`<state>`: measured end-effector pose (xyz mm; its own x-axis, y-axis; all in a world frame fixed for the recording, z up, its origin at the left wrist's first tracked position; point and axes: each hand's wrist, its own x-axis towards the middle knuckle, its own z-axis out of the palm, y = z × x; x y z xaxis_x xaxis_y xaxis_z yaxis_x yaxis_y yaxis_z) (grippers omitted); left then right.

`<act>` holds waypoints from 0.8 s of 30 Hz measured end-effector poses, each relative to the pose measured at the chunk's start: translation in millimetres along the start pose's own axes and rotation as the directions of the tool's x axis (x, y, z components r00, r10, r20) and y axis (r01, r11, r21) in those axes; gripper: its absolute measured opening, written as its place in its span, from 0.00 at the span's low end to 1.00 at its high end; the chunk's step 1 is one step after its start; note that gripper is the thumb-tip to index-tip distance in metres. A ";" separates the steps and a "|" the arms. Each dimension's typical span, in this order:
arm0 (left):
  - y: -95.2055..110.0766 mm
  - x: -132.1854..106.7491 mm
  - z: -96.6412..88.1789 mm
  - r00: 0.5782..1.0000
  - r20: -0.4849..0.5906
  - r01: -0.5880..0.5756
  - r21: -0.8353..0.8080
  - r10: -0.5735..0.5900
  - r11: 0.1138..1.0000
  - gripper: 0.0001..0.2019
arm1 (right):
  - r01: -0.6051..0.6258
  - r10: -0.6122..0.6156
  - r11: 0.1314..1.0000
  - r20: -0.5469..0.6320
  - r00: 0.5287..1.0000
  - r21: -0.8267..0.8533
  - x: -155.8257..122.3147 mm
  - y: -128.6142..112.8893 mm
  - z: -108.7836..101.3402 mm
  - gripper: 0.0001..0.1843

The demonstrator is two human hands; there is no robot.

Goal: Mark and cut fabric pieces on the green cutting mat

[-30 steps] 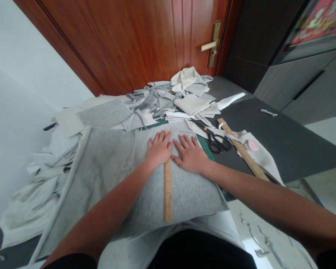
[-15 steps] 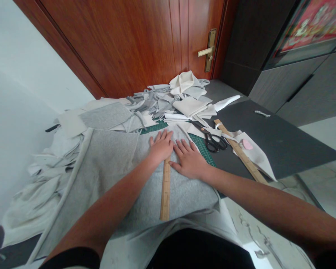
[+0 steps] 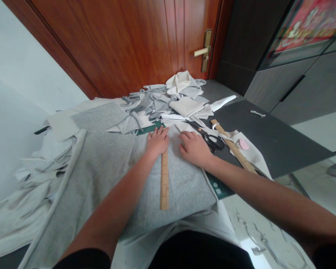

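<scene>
A large piece of grey fabric [image 3: 106, 168] lies spread in front of me over a green cutting mat [image 3: 222, 188], whose edges show past it. On the fabric, pointing away from me, rests a wooden ruler [image 3: 164, 183]. My left hand [image 3: 157, 142] presses flat over the ruler's far end, fingers stretched out. Just to its right, my right hand [image 3: 195, 148] has its fingers curled in on the fabric near its right edge. Black-handled scissors [image 3: 214, 142] lie beside the right hand, partly hidden behind it.
Fabric scraps [image 3: 156, 101] are heaped at the back against the wooden door [image 3: 114, 45]. More cloth [image 3: 25, 209] is piled on the left. A second wooden ruler [image 3: 238, 153] and a pink piece [image 3: 243, 144] lie to the right on the dark table [image 3: 285, 142].
My right hand has gone from lying flat to curled fingers, a little apart from the left hand. More of the green mat shows by the right forearm. The left hand stays on the ruler.
</scene>
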<state>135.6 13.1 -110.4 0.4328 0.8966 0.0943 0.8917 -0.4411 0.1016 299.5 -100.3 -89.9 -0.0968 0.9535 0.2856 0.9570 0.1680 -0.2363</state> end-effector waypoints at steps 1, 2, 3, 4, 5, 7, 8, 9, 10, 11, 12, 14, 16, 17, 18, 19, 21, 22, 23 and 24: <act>0.3 -0.6 -0.1 1.000 0.002 0.000 -0.003 0.000 1.000 0.28 | -0.041 0.041 0.999 -0.032 0.999 -0.016 12.2 11.2 -6.0 0.24; 0.8 -1.1 -0.3 1.000 0.001 0.000 -0.007 0.001 1.000 0.28 | -0.073 0.072 0.997 -0.045 0.996 -0.026 26.0 22.9 -11.6 0.23; 1.4 -1.6 -0.6 1.000 -0.005 -0.001 -0.011 0.001 1.000 0.28 | -0.087 0.087 0.996 -0.027 0.996 -0.032 41.0 34.3 -16.2 0.23; 1.9 -2.1 -0.9 1.000 -0.016 -0.004 -0.013 0.004 1.000 0.28 | -0.100 0.101 0.994 0.026 0.995 -0.039 56.7 44.7 -19.7 0.24; 2.3 -2.6 -1.3 1.000 -0.030 -0.007 -0.015 0.007 1.000 0.27 | -0.112 0.116 0.993 0.090 0.989 -0.047 72.2 53.2 -21.9 0.24; 2.6 -3.8 -1.9 0.998 -0.058 -0.009 -0.018 0.008 1.000 0.26 | -0.120 0.129 0.991 0.190 0.973 -0.056 100.6 63.2 -22.1 0.23; 2.5 -4.4 -2.1 0.998 -0.069 -0.011 -0.020 0.010 1.000 0.25 | -0.119 0.130 0.991 0.230 0.964 -0.060 112.5 64.7 -20.3 0.23; 2.2 -4.8 -2.2 0.997 -0.076 -0.014 -0.022 0.012 1.000 0.25 | -0.117 0.130 0.991 0.262 0.956 -0.064 122.4 64.0 -17.6 0.23; 2.0 -5.0 -2.2 0.997 -0.076 -0.016 -0.022 0.014 1.000 0.25 | -0.116 0.132 0.991 0.289 0.948 -0.070 130.4 61.8 -14.2 0.23; 1.7 -5.1 -2.1 0.997 -0.073 -0.015 -0.022 0.013 1.000 0.25 | -0.115 0.134 0.990 0.309 0.941 -0.079 136.4 58.6 -10.4 0.23; 1.4 -5.0 -1.8 0.998 -0.067 -0.012 -0.020 0.011 1.000 0.25 | -0.111 0.134 0.990 0.323 0.937 -0.087 140.8 54.9 -6.5 0.23; 0.9 -4.5 -1.2 0.999 -0.050 -0.005 -0.013 0.004 1.000 0.25 | -0.087 0.115 0.992 0.345 0.931 -0.096 146.0 47.5 0.4 0.20; 0.7 -3.9 -0.5 0.999 -0.036 -0.003 -0.007 0.003 1.000 0.26 | -0.037 0.066 0.996 0.369 0.927 -0.086 148.5 41.9 5.7 0.18; 0.5 -3.7 -0.3 0.999 -0.033 -0.006 -0.005 0.005 1.000 0.26 | -0.008 0.037 0.997 0.377 0.925 -0.077 149.5 40.0 7.8 0.18; 0.4 -3.6 0.0 0.999 -0.033 -0.009 -0.003 0.009 1.000 0.26 | 0.019 0.008 0.998 0.379 0.925 -0.068 150.5 38.7 9.6 0.19; 0.3 -3.6 0.2 0.999 -0.036 -0.012 -0.004 0.012 1.000 0.26 | 0.041 -0.014 0.997 0.375 0.927 -0.063 151.8 38.1 11.2 0.20; 0.0 -3.9 0.4 0.999 -0.043 -0.015 -0.007 0.015 1.000 0.25 | 0.064 -0.034 0.995 0.353 0.935 -0.073 154.9 38.6 14.0 0.24; -0.1 -4.1 0.5 0.999 -0.045 -0.015 -0.009 0.015 1.000 0.25 | 0.066 -0.033 0.994 0.343 0.939 -0.086 156.9 39.6 15.1 0.24; -0.2 -4.5 0.5 0.999 -0.047 -0.015 -0.012 0.014 1.000 0.25 | 0.064 -0.027 0.993 0.335 0.942 -0.102 159.1 40.9 16.0 0.24; -0.3 -4.9 0.5 0.999 -0.049 -0.015 -0.015 0.014 1.000 0.24 | 0.062 -0.019 0.991 0.331 0.944 -0.118 161.7 42.3 16.6 0.24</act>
<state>133.2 8.9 -111.3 0.4384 0.8872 0.1438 0.8830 -0.4550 0.1150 319.8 65.1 -69.1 -0.2000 0.9792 -0.0331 0.9749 0.1955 -0.1069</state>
